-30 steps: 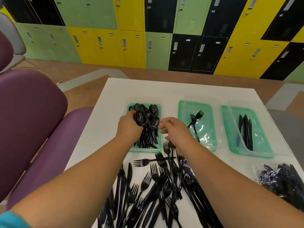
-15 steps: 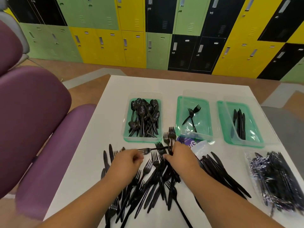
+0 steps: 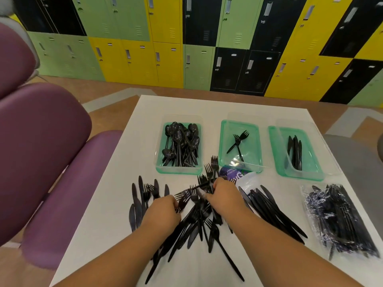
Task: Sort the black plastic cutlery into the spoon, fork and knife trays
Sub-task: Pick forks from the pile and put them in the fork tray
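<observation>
Back from the spoon tray (image 3: 179, 172), left hand (image 3: 163, 213) and right hand (image 3: 224, 196) each closed around forks (image 3: 209, 171) in the pile (image 3: 193, 224) — spoons (image 3: 179, 141) looked sorted, yet fork tray (image 3: 223, 141) and knife tray (image 3: 274, 154) held few.

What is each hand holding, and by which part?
The right hand grips a bunch of forks by their handles, tines pointing away. The left hand holds other forks just below the tines.
</observation>
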